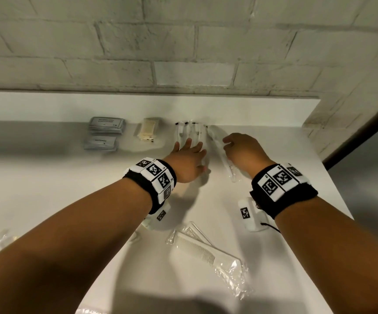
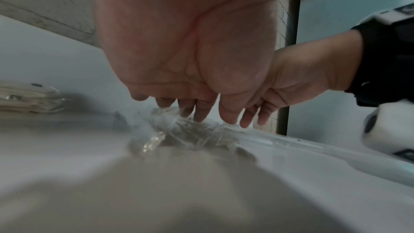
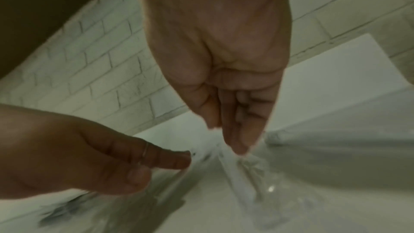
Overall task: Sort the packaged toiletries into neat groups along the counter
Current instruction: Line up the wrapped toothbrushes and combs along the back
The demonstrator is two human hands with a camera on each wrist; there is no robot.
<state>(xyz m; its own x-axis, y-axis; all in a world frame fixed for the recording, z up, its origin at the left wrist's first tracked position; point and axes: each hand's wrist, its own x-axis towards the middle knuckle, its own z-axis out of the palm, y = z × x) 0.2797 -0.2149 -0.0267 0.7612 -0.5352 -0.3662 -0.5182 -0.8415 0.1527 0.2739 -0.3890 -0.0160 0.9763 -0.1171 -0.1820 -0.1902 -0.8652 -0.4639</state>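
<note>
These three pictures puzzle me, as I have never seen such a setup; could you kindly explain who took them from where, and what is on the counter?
No machine here: a person sorts toiletries, wearing one camera on the head and one on each wrist, in bands with black-and-white markers. The head view looks down on a white counter. At the back lie grey sachets, cream packets and a row of clear-wrapped toothbrushes. Wrapped combs lie nearer. The left hand lies flat with straight fingers on the toothbrush row. The right hand pinches one wrapped toothbrush beside that row. The wrist views look along each palm: left, right.
</note>
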